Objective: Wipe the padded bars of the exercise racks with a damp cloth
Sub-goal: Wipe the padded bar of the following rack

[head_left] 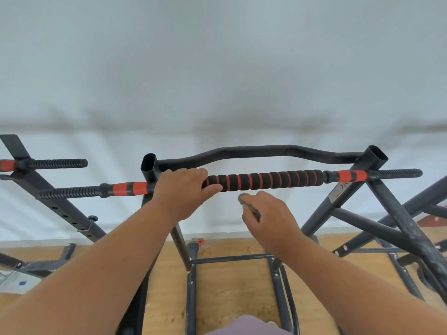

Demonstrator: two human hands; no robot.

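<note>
A padded bar [266,181] with black foam and red rings runs across the top of a black exercise rack [278,151]. My left hand [183,192] grips the bar's left end, fingers over the top and thumb underneath. My right hand [268,213] is just below the bar's middle, apart from it, and holds a small bunched grey-green cloth [249,205]. Most of the cloth is hidden inside the fist.
A second rack [55,201] with a ribbed, red-banded bar [48,163] stands at the left. Slanted black frame tubes [399,226] cross at the right. A white wall rises behind, and a wooden floor [232,286] with the rack's base frame lies below.
</note>
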